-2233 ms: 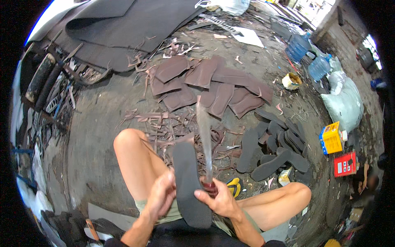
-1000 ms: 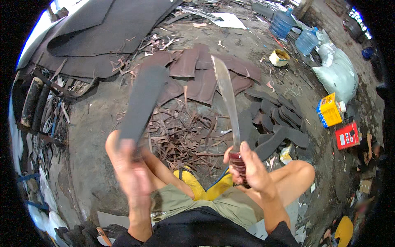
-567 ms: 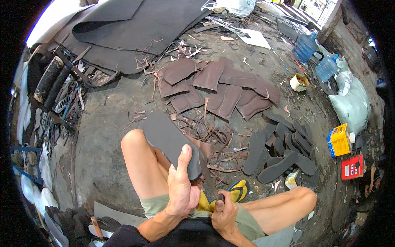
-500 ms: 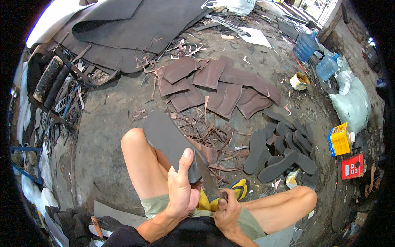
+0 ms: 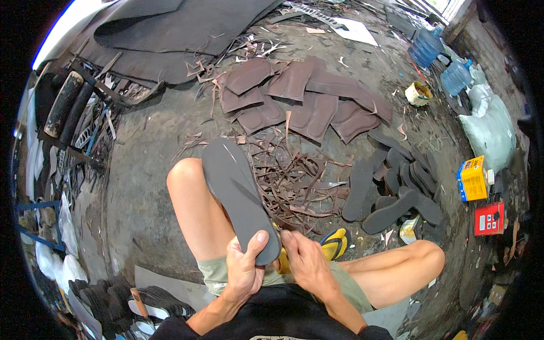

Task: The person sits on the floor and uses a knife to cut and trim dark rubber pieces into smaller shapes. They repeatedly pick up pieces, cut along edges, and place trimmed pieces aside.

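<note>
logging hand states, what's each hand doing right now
Left hand: closed, gripping the grey sole.
Right hand: fingers at the sole's lower edge; grip cannot be told.

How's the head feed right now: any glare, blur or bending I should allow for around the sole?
Head view: even daylight, soft shadows; the dark sole in the left hand is sharp, the right hand too. A white patch burns out at the upper left rim. Fisheye bends the floor toward the edges; black corners hide the rest.

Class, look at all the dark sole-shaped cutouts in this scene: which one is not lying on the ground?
The grey sole cutout in the left hand, resting along the person's left thigh; the right hand touches its near end. The other dark soles lie piled on the floor.
</note>
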